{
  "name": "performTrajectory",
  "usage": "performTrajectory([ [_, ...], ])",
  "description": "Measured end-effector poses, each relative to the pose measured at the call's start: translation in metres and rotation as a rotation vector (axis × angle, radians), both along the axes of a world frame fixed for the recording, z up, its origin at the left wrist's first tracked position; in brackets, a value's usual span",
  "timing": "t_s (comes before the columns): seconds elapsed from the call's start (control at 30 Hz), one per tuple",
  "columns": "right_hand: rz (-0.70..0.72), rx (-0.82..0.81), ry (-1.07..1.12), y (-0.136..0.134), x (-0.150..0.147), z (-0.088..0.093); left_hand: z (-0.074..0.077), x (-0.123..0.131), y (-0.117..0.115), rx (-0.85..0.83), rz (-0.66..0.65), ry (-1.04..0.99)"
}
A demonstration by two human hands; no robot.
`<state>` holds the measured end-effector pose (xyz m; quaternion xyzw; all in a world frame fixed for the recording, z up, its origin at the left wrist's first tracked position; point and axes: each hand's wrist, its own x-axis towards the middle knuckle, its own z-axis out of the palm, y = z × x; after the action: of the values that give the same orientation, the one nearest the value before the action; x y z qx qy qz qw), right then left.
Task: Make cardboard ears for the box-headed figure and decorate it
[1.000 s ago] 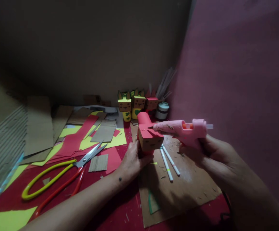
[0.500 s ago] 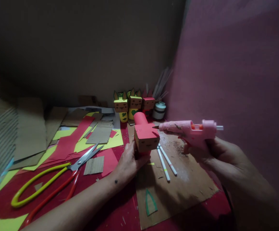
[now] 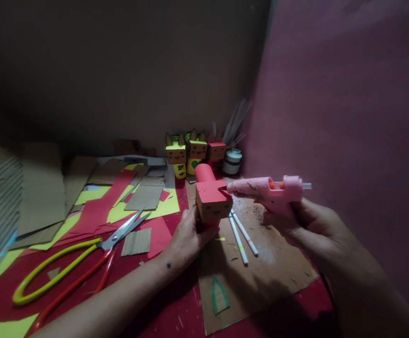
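My left hand (image 3: 189, 234) grips the lower part of a red paper and cardboard animal figure (image 3: 213, 192) with a face drawn on its brown front. In my right hand (image 3: 306, 225) is a pink glue gun (image 3: 264, 188), a clear glue stick poking out of its back. The gun's nozzle points left and meets, or nearly meets, the right side of the figure's red top. A cardboard ear piece (image 3: 220, 296) edged in green lies on the cardboard sheet (image 3: 278, 267) below. Two white markers (image 3: 238, 239) rest beside the figure.
Large scissors (image 3: 114, 239) with yellow and red handles lie open at left. Behind them are red paper (image 3: 98, 204), yellow paper and cardboard scraps (image 3: 146, 192). Finished figures (image 3: 176, 154) and a small white pot (image 3: 232, 162) stand at the back. A pink wall (image 3: 338, 94) rises at right.
The glue gun has moved left, bringing its nozzle further over the figure's red top. My left hand and the figure stay nearly in place; the whole view has shifted slightly.
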<state>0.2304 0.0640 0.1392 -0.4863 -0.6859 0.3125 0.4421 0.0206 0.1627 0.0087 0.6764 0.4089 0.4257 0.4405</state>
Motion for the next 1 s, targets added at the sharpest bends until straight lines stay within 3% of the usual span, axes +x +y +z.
performTrajectory([
  [0.5, 0.002, -0.023, 0.191, -0.002, -0.003, -0.001, -0.003, -0.001, 0.000, -0.033, -0.007, 0.014],
  [1.0, -0.068, 0.005, 0.071, -0.005, 0.007, -0.003, 0.001, -0.003, -0.002, -0.010, -0.006, 0.006],
])
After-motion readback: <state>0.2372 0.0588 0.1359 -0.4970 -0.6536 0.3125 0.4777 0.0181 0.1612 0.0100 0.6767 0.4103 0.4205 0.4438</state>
